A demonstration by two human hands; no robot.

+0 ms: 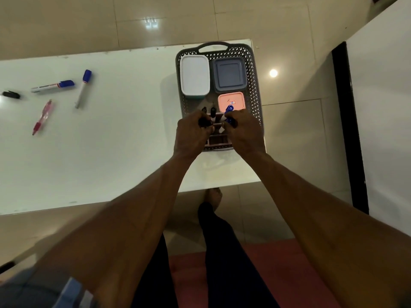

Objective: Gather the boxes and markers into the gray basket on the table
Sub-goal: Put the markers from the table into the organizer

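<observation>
1. The gray basket (255,90) is sitting at the table's (124,152) right end, and I am seeing a white box (195,74), a gray-blue box (230,74) and an orange box (231,101) lying inside it.
2. My left hand (191,134) is curling around a black marker (203,122) over the basket's near end.
3. My right hand (245,132) is gripping a blue marker (229,112) there.
4. Two blue-capped markers (83,88), a red pen (43,117) and a black cap (11,94) are lying well apart to the left.

Markers (213,116) partly hidden by hands (219,132).
</observation>
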